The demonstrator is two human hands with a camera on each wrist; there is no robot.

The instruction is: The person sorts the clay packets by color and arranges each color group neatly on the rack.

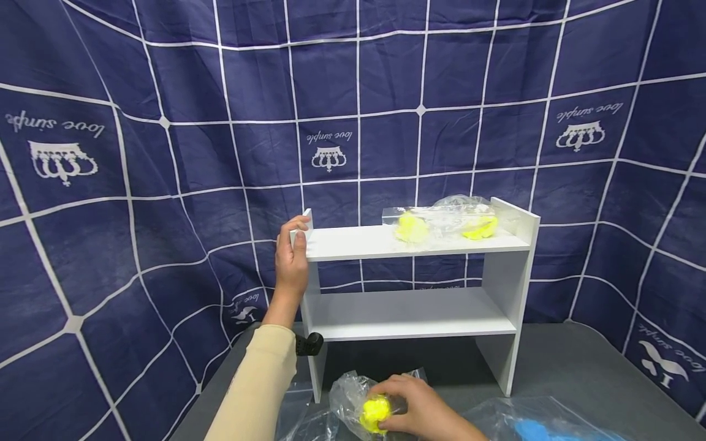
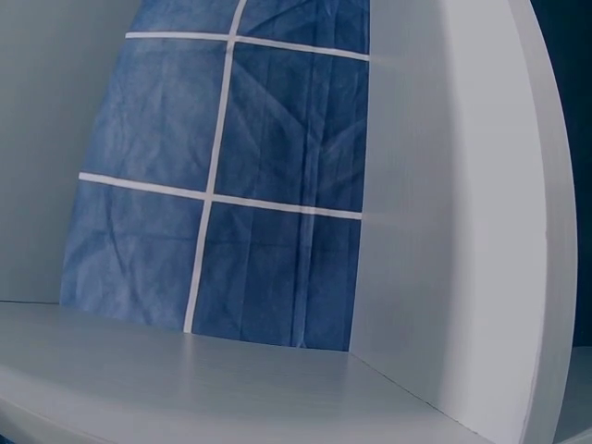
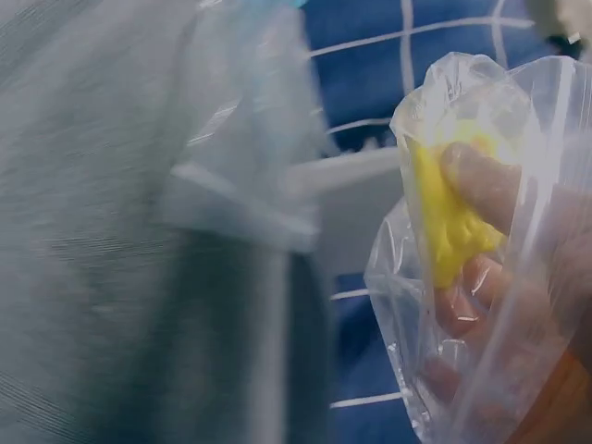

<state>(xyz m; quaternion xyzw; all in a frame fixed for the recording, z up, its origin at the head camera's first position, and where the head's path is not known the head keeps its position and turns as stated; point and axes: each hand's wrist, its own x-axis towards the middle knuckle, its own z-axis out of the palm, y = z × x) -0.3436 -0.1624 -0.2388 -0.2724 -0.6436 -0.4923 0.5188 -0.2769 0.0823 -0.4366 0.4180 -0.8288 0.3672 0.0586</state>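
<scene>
Yellow, we see it: a lump point(image 1: 376, 411) in a clear bag point(image 1: 344, 395), at six o'clock of the white shelf unit point(image 1: 413, 315), and the right hand point(image 1: 419, 407) grips it! Up at ten o'clock, we've got the left hand point(image 1: 291, 263) curled round the unit's side panel point(image 1: 311, 288). At one o'clock, we spot two bagged yellow pieces point(image 1: 412, 228) on the top shelf point(image 1: 347, 242); at four, a blue thing point(image 1: 537, 430) in plastic on the surface point(image 1: 557, 355).

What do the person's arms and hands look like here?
The left sleeve is cream and ends near the wrist, where a small black device shows. The left hand and right hand wear no gloves; no sleeve shows on the right in the head view.
</scene>
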